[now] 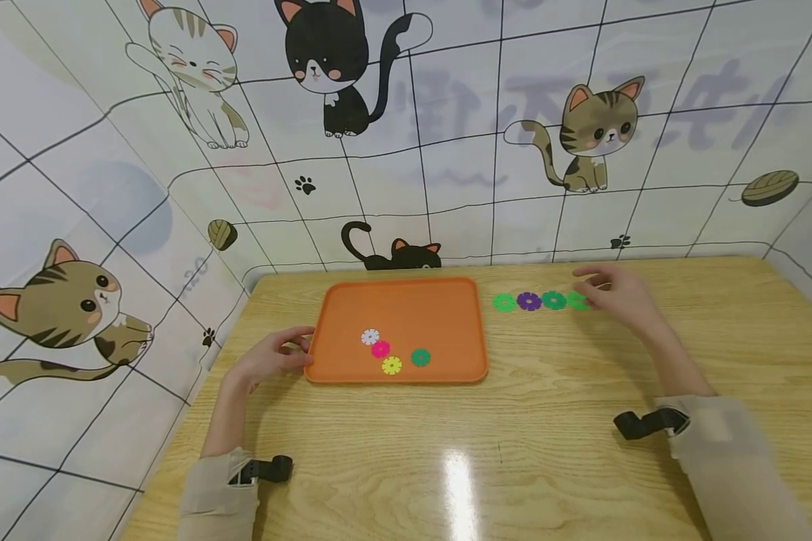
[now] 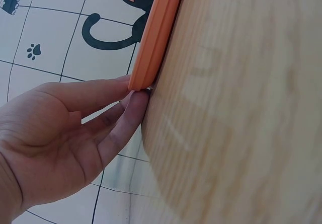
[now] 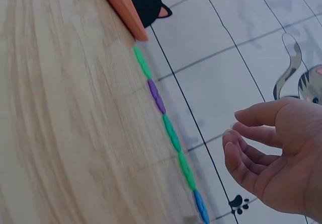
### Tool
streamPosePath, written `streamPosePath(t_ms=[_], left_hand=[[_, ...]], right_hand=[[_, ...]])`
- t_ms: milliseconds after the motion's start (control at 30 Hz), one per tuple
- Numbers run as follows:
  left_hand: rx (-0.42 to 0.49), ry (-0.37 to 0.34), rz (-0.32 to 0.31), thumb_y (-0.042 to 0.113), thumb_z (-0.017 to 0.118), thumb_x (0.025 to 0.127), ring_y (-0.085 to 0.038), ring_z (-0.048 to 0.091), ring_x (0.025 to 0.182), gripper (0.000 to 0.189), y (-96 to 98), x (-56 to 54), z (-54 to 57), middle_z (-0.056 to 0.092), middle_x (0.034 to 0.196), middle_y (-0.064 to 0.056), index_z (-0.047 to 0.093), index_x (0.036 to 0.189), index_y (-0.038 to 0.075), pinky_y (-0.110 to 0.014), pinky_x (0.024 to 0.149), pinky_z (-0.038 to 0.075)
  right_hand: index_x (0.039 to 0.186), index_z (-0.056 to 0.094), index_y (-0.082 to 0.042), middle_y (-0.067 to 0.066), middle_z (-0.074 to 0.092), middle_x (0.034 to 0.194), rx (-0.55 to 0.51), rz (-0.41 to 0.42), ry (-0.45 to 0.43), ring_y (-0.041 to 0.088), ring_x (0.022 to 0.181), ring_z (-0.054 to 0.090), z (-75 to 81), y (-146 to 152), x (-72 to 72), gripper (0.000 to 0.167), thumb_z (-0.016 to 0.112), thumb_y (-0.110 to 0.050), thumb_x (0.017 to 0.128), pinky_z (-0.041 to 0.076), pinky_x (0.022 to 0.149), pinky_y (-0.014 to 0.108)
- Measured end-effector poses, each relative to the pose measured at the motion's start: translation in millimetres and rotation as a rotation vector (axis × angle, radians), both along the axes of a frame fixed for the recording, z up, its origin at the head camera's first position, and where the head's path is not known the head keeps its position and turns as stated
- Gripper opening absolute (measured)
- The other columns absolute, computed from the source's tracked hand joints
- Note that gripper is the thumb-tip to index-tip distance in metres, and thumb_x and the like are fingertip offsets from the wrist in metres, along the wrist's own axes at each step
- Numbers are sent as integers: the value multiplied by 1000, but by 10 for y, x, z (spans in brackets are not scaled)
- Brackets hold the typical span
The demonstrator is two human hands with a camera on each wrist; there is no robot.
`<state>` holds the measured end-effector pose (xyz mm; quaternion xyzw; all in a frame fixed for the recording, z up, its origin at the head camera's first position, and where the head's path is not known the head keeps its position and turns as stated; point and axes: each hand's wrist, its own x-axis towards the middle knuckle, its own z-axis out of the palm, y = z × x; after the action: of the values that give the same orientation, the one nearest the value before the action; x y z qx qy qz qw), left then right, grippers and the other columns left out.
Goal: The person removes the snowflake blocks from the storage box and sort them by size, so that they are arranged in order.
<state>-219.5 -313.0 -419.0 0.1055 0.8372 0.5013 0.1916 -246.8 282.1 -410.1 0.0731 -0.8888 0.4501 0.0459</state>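
Nearest the camera, two beige cloth sleeves (image 1: 737, 458) with black wrist mounts (image 1: 271, 469) are reaching over the pale wood-grained tabletop (image 1: 392, 443). At its left, the left hand (image 1: 271, 357) is pinching the rim of a shallow, rectangular orange plastic tray (image 1: 433, 315) between thumb and fingers. Towards the tray's near edge, notched plastic discs are lying flat: a white disc (image 1: 370, 336), a pink disc (image 1: 380, 349) and a yellow disc (image 1: 392, 366) in a slanting line, with a teal disc (image 1: 420, 358) apart on their right.

Along the tabletop's far edge, right of the tray, similar discs are forming a row: bright green (image 1: 504, 303), purple (image 1: 529, 301), teal-green (image 1: 553, 300), another green (image 1: 577, 300), then blue (image 3: 200, 206) in the right wrist view. Above the row's right end, the right hand (image 1: 619, 293) is hovering, fingers loosely curved and holding nothing. Behind, a white gridded wall covering (image 1: 460, 173) is showing cartoon cats.
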Motion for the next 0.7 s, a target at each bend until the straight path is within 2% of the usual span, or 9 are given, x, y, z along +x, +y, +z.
streamPosePath(t_ms=[233,433,700], left_hand=[[18,-10,-8,0,64,97,-28,58,102,62,3,12,24,50,121,-26,34,151,-10,-32,85,56],[8,-5,-10,1,64,97,-24,58,101,62,3,2,17,50,121,-24,35,151,-9,-32,85,57],[-12,-3,1,2,66,97,-28,57,104,63,-13,-15,-2,51,122,-24,36,151,-7,-30,85,56]], right_hand=[[129,62,3,27,66,111,-2,88,28,23,82,69,60,-257,32,37,64,-22,101,58,70,33],[126,65,-1,21,69,107,8,131,42,37,90,68,115,-502,63,33,65,-21,100,58,73,39],[125,65,1,18,69,101,-21,245,14,39,90,65,91,-878,92,32,65,-19,100,51,70,29]])
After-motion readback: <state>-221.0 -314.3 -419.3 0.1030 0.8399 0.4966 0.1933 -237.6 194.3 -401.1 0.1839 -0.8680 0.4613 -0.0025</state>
